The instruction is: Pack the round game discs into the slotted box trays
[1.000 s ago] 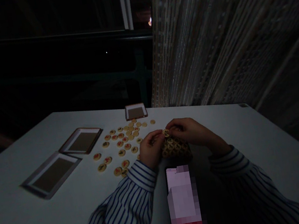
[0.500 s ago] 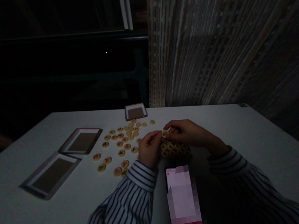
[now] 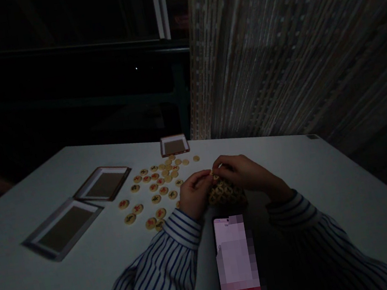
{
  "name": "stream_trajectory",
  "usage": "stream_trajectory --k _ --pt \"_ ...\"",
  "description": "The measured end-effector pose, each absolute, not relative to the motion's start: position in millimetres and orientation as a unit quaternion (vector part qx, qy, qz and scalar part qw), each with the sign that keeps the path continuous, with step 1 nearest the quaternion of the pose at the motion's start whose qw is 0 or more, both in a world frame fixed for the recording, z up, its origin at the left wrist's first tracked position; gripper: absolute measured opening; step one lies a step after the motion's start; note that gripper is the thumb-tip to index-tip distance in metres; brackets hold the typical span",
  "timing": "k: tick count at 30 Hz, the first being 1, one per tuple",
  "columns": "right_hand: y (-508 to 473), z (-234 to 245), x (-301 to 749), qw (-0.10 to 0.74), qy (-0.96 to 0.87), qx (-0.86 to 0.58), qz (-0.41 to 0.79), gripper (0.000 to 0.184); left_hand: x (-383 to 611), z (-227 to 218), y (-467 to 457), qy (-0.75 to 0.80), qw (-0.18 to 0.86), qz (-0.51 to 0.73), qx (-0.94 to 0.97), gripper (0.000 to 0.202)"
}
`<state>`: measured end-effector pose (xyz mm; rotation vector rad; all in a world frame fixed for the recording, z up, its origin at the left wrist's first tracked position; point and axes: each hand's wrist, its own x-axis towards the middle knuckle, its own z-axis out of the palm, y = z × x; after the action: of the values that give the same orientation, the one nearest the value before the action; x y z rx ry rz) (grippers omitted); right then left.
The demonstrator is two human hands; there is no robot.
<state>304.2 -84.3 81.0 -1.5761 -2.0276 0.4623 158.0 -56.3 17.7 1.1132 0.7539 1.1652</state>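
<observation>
My left hand [image 3: 193, 195] and my right hand [image 3: 245, 173] meet over a small box [image 3: 226, 192] filled with round wooden game pieces marked in black. The fingertips of both hands pinch together at one round piece [image 3: 214, 175] just above the far edge of that box. Both sleeves are white with dark stripes. Several loose round pieces [image 3: 156, 190], marked red or black, lie scattered on the white table [image 3: 36, 287] to the left of my left hand.
Two flat rectangular box lids or trays [image 3: 102, 184] [image 3: 63, 228] lie at the left. A smaller square box [image 3: 174, 145] sits at the far side. A lit phone [image 3: 234, 256] lies near me. A beaded curtain [image 3: 291, 46] hangs at the right; the room is dark.
Both hands have lowered the pinched piece slightly towards the box of pieces; the view has shifted a little. The loose pieces have not moved.
</observation>
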Motion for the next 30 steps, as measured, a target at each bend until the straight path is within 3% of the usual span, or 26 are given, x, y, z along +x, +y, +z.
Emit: stream_trajectory --k 15,23,30 --pt "-85.0 75.9 306.3 0.282 -0.731 -0.551 0.289 0.020 157.5 18.2 -54.2 0.358 0.625 0.516 0.464 0.023" --pt "-87.4 81.6 303.8 0.225 -0.792 -0.553 0.128 0.026 155.8 15.4 -51.9 0.348 0.622 0.521 0.469 0.024" --pt "-87.2 83.1 301.7 0.227 -0.804 -0.542 0.089 0.027 156.0 16.0 -51.8 0.357 0.602 0.542 0.466 0.024"
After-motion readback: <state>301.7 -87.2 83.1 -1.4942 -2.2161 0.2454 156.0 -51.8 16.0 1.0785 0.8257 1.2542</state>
